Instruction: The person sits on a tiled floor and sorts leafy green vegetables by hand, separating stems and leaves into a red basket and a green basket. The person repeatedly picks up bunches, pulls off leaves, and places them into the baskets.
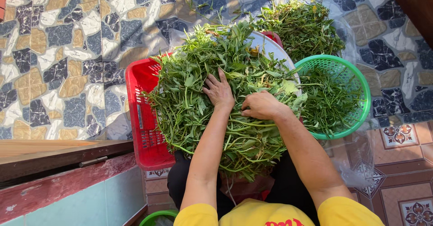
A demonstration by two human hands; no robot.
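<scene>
A big heap of leafy green stalks (203,95) lies across a red plastic crate (144,117) in front of me. My left hand (218,89) rests flat on top of the heap with its fingers spread. My right hand (260,105) is beside it, fingers curled down into the stems, and whether it grips any I cannot tell. A white basin rim (270,48) shows under the far side of the heap.
A green mesh basket (356,79) holding picked greens stands to the right. Another pile of greens (302,23) lies on clear plastic behind it. A wooden ledge (54,156) is at lower left. Patterned tile floor (63,59) surrounds everything.
</scene>
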